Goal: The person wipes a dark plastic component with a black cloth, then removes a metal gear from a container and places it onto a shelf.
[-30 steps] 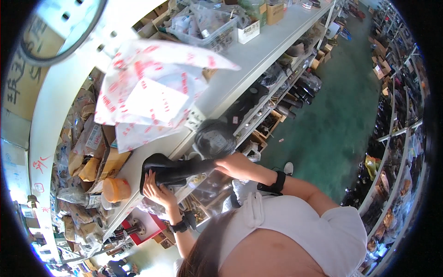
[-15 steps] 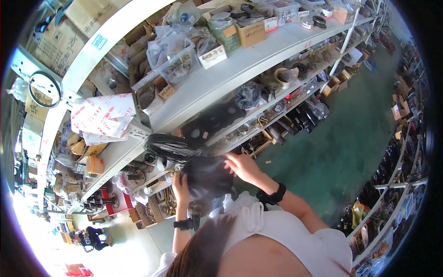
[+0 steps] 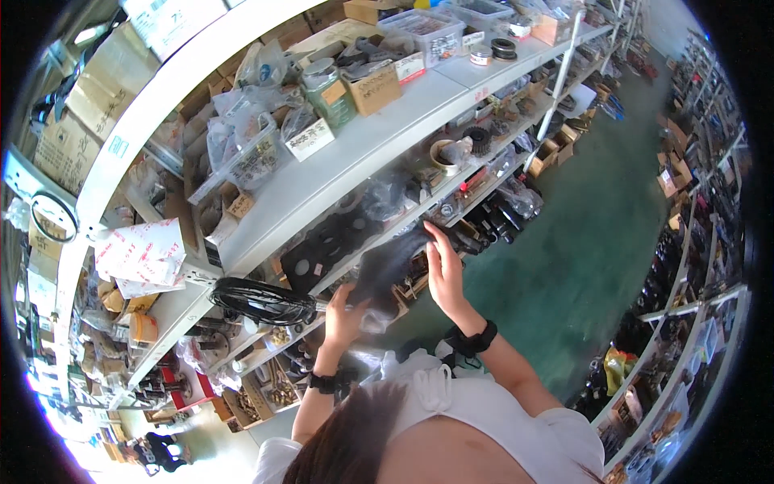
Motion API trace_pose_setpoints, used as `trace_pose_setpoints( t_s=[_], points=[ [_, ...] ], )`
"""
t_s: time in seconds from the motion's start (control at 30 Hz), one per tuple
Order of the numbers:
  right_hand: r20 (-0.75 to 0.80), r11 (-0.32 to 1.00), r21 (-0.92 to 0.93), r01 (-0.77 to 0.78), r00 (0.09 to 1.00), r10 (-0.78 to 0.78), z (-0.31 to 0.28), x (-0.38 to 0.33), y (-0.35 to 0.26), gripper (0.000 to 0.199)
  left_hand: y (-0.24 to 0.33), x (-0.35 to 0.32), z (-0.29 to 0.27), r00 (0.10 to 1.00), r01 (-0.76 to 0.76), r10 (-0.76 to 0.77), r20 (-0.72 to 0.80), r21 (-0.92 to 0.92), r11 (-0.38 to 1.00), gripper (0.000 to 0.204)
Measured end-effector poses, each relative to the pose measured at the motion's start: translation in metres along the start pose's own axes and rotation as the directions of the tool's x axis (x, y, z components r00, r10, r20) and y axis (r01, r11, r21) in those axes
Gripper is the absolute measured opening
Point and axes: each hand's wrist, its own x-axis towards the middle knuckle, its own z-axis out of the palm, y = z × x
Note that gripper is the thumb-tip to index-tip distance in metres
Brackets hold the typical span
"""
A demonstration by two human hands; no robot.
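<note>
A thin, dark sheet-like piece (image 3: 385, 264), smeared by motion, stretches between my hands in front of the shelf. My left hand (image 3: 343, 320) grips its lower left end, fingers curled at the edge. At the upper right end, my right hand (image 3: 443, 270) holds the edge at the fingertips, its fingers fairly straight. A bundle of black rings or coils (image 3: 262, 300) hangs from the shelf post just left of my left hand. Behind the dark piece, flat black parts with round holes (image 3: 330, 246) lie on a lower shelf level.
The grey shelf (image 3: 363, 133) carries a clear plastic bin (image 3: 250, 157), a green-lidded jar (image 3: 328, 90) and cardboard boxes (image 3: 375, 87). Wrapped white-and-red sheets (image 3: 141, 252) rest by the post. A green aisle floor (image 3: 564, 242) runs to the right. Another person (image 3: 155, 452) is at the lower left.
The dark piece has gone from a broad face toward me to a narrower, slanted one. My right hand has risen, and the view has shifted, moving the shelf leftward.
</note>
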Motion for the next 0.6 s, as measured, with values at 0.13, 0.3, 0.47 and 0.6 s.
trace_pose_setpoints(
  t_s=[0.13, 0.3, 0.47, 0.6],
  points=[
    [0.064, 0.981, 0.007, 0.196, 0.979, -0.196, 0.026, 0.034, -0.017, 0.041, 0.015, 0.008, -0.002, 0.998, 0.036, -0.045, -0.053, -0.154, 0.987, 0.032],
    [0.331, 0.871, -0.196, 0.451, 0.866, -0.374, 0.08, 0.09, -0.034, 0.055, 0.008, 0.03, -0.004, 0.929, -0.231, 0.183, -0.322, -0.12, 0.965, 0.027],
    [0.603, 0.787, -0.331, 0.521, 0.758, -0.248, 0.169, 0.113, -0.043, 0.052, -0.021, 0.04, -0.028, 0.882, -0.071, -0.047, -0.47, -0.229, 0.971, 0.022],
    [0.714, 0.821, -0.036, 0.57, 0.589, -0.378, 0.199, 0.113, -0.05, 0.049, -0.051, 0.024, -0.036, 0.892, -0.034, 0.062, -0.447, 0.069, 0.997, 0.023]
  ],
)
